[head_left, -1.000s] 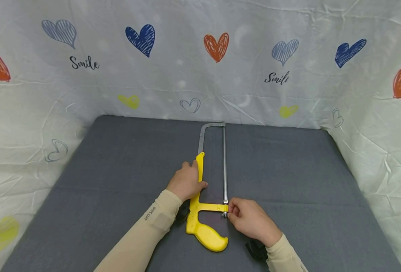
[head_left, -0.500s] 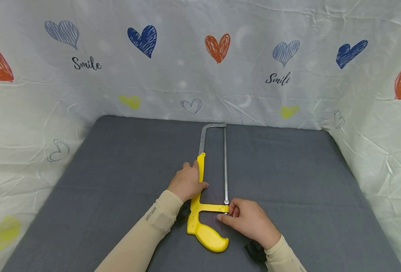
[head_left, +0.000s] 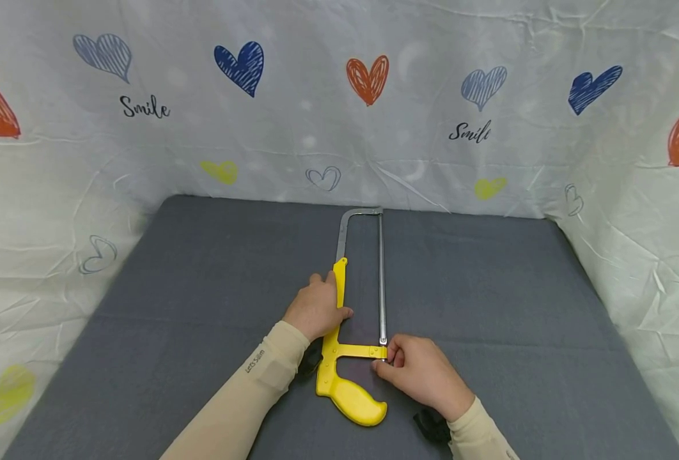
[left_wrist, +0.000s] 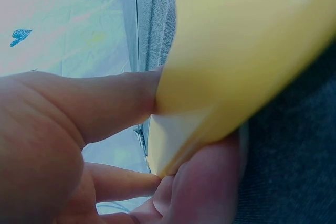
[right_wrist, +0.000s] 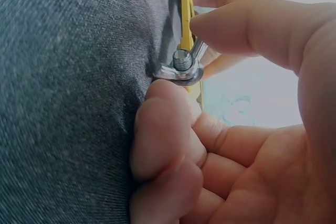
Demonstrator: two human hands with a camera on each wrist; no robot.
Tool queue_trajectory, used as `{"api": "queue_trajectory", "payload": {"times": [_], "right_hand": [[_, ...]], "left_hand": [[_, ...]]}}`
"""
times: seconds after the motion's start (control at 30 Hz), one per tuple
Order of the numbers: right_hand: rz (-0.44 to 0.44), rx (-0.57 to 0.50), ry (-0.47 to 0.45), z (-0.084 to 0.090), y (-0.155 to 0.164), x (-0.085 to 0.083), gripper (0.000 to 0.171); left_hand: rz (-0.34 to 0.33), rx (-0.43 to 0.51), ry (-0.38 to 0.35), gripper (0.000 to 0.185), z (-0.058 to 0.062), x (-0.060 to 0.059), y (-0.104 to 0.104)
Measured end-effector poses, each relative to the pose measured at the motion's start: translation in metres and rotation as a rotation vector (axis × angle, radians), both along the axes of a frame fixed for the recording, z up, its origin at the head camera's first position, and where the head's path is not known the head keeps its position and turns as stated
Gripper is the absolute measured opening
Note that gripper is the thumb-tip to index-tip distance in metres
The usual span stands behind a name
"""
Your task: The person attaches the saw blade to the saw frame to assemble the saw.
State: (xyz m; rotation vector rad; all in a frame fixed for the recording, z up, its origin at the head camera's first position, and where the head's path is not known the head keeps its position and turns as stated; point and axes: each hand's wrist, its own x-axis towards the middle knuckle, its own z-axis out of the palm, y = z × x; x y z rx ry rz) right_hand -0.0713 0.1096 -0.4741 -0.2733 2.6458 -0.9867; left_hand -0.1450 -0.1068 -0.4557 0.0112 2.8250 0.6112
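A hacksaw [head_left: 348,351] with a yellow handle and steel frame lies flat on the grey cloth-covered table [head_left: 489,287], its blade [head_left: 382,281] running away from me. My left hand [head_left: 316,308] grips the yellow upper bar [left_wrist: 226,56] of the frame, fingers and thumb curled round it. My right hand [head_left: 420,370] pinches the steel wing nut [right_wrist: 181,69] at the handle end of the blade, thumb above and forefinger below. The bolt's threaded end [right_wrist: 182,59] pokes out through the nut.
White sheets printed with hearts and "Smile" [head_left: 144,107] hang behind and to both sides of the table. Black wrist-camera straps [head_left: 431,425] sit on both forearms. The grey surface stretches left and right of the saw.
The right hand's thumb and fingers have shifted a little on the wing nut. The left hand and the saw have stayed where they were.
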Motion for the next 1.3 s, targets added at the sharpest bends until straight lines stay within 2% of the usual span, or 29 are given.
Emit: {"api": "queue_trajectory", "payload": {"times": [0.87, 1.3], "right_hand": [[0.041, 0.003, 0.022, 0.0007, 0.0022, -0.0016, 0.013], [0.064, 0.002, 0.04, 0.0001, 0.0033, -0.0015, 0.012]], "left_hand": [[-0.005, -0.003, 0.008, 0.093, 0.0003, 0.0003, 0.0011], [-0.004, -0.001, 0.011, 0.094, 0.0005, 0.0, 0.0004]]}}
